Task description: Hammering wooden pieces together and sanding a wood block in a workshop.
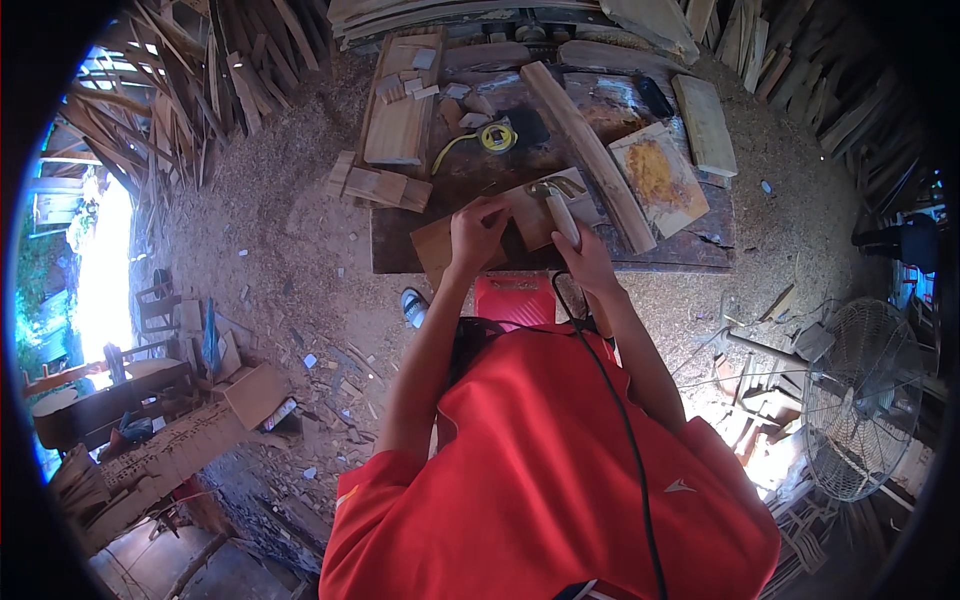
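My right hand (590,262) is wrapped round the pale wooden handle of a claw hammer (563,216), its metal head pointing away from me over the table's near edge. To its left, my left hand (478,235) has its fingers curled together above a flat brown board (432,246). Whatever those fingers pinch, if anything, is too small to make out. Beneath the hammer lies another flat wood piece (533,222). A long narrow plank (585,150) slants across the table just right of the hammer head.
On the dark worktable (700,243) lie a yellow tape measure (497,137), small wood blocks (412,84), a stained square board (658,180) and a black phone-like object (654,97). A red plastic stool (515,298) stands at the near edge. A fan (862,400) is at right.
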### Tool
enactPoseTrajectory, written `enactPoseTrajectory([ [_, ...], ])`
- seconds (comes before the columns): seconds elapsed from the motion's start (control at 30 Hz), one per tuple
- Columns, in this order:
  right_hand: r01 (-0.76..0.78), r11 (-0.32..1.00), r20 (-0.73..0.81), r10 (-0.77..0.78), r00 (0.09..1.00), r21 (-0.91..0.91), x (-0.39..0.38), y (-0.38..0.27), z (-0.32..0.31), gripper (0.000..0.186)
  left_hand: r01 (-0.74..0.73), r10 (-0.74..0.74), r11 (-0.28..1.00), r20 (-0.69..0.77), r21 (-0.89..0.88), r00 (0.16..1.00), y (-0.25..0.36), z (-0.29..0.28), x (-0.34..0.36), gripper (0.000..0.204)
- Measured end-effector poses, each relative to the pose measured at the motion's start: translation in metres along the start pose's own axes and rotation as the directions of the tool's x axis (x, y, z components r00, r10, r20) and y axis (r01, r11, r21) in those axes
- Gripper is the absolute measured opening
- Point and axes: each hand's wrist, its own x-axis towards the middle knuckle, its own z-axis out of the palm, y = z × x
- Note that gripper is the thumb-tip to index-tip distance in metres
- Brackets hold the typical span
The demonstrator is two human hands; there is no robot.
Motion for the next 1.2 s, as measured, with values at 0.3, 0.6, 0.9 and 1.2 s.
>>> enactPoseTrajectory([
  [0.3, -0.009, 1.000, -0.001, 0.009, 1.000, -0.018, -0.0004, -0.0004, 0.0005, 0.059, -0.020, 0.020, 0.998, -0.005, 0.060, 1.000, 0.0046, 0.0018, -0.0017, 0.015],
  [0.6, -0.003, 1.000, -0.012, 0.003, 1.000, -0.026, -0.0002, -0.0024, 0.0014, 0.059, -0.027, 0.028, 0.997, -0.007, 0.079, 1.000, 0.0017, 0.0018, -0.0036, 0.018],
  [0.9, 0.018, 1.000, -0.029, -0.018, 0.999, -0.023, -0.0004, 0.0001, 0.0013, 0.058, 0.008, -0.009, 0.997, 0.016, 0.075, 1.000, 0.0061, 0.0016, -0.0025, 0.015],
  [1.2, -0.041, 0.999, 0.010, 0.041, 0.999, -0.009, -0.0003, 0.0004, 0.0003, 0.061, -0.106, 0.110, 0.980, -0.014, 0.169, 0.994, 0.0082, 0.0041, -0.0053, 0.017],
])
